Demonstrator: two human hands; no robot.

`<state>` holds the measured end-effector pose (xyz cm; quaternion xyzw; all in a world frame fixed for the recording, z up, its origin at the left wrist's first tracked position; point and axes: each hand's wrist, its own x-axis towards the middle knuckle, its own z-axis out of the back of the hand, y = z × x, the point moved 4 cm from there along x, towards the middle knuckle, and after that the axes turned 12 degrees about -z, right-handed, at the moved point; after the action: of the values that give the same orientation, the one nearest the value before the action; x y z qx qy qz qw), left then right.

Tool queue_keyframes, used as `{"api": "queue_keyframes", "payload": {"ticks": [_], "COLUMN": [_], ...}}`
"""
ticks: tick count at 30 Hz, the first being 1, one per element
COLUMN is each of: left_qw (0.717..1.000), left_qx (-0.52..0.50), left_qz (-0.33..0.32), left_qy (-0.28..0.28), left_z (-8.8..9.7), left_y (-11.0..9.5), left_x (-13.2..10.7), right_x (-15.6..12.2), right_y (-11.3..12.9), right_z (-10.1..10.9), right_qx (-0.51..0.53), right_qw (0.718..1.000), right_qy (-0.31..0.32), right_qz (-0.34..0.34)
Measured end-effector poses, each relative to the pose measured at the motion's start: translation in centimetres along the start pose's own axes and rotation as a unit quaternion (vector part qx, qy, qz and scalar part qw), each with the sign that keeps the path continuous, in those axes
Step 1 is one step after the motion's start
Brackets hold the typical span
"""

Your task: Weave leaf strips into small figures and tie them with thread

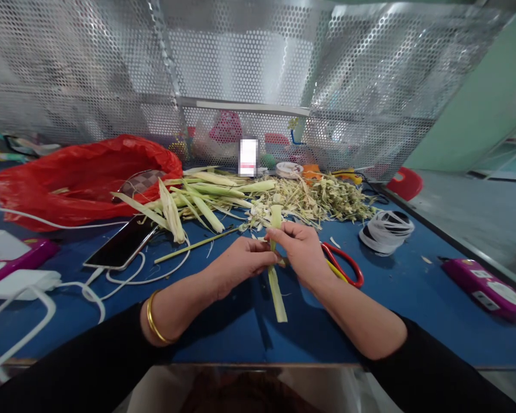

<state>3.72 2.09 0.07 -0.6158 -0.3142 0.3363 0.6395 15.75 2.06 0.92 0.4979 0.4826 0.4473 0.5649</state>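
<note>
A pale green strip of corn husk (pixel 277 295) runs upright between my two hands, its lower end hanging over the blue table and its upper end rising above my fingers. My left hand (pixel 250 256) pinches it from the left, fingers pressed together. From the right, my right hand (pixel 298 246) grips the same strip slightly higher, thumb and fingers closed. The fingertips nearly meet, and what lies between them is partly hidden. Just beyond are a pile of corn husks (pixel 210 192) and a heap of shredded husk (pixel 318 195). Scissors with red handles (pixel 355 265) lie partly behind my right wrist.
A red plastic bag (pixel 86 178) stands at the left back, with a phone (pixel 122 244) and white cables before it. To the right are a spool of white cord (pixel 386 232) and a purple power strip (pixel 484 287). A perforated metal screen (pixel 241 63) closes off the back.
</note>
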Motion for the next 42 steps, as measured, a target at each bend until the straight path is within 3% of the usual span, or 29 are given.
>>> {"api": "queue_keyframes", "payload": {"ticks": [7,13,15,18,20,24,26,31,35,38,40,42], "left_qw": [0.999,0.999,0.998,0.997,0.998,0.998,0.998,0.999,0.996,0.988,0.981,0.973], "left_qx": [0.047,0.004,-0.018,-0.028,-0.019,0.022,0.036,0.031,-0.065,-0.124,-0.149,-0.173], "left_qz": [-0.006,-0.008,-0.002,0.010,0.007,-0.013,-0.015,-0.010,0.005,0.003,-0.007,-0.034], "left_qy": [0.013,-0.038,-0.058,-0.073,-0.064,-0.052,-0.048,-0.006,-0.062,-0.096,-0.122,-0.146], "left_z": [-0.2,0.5,1.0,1.7,1.8,1.9,2.0,1.9,2.0,2.1,2.2,2.4], "left_y": [-0.3,-0.2,-0.2,-0.2,-0.1,0.0,0.0,-0.3,-0.2,-0.3,-0.5,-0.7], "left_x": [-0.3,0.1,0.4,0.6,0.6,0.6,0.5,0.4,0.4,0.5,0.6,0.7], "right_x": [0.0,1.8,2.1,2.0,1.7,1.4,1.3,1.6,0.5,-1.7,-3.2,-4.1], "right_y": [-0.7,0.4,1.2,2.1,2.3,2.1,2.1,1.9,3.2,4.7,5.2,5.1], "right_z": [-0.3,1.1,1.7,2.0,2.0,2.0,2.1,2.0,1.8,2.1,2.3,2.0], "right_qx": [0.047,-0.055,-0.155,-0.341,-0.410,-0.419,-0.397,-0.392,-0.441,-0.409,-0.369,-0.350], "right_qw": [0.999,0.997,0.983,0.925,0.894,0.887,0.894,0.903,0.849,0.811,0.802,0.806], "right_qy": [-0.003,0.053,0.063,0.060,0.070,0.159,0.174,0.103,-0.035,-0.154,-0.195,-0.189], "right_qz": [-0.020,0.018,0.071,0.153,0.169,0.113,0.112,0.145,0.289,0.390,0.427,0.438]}}
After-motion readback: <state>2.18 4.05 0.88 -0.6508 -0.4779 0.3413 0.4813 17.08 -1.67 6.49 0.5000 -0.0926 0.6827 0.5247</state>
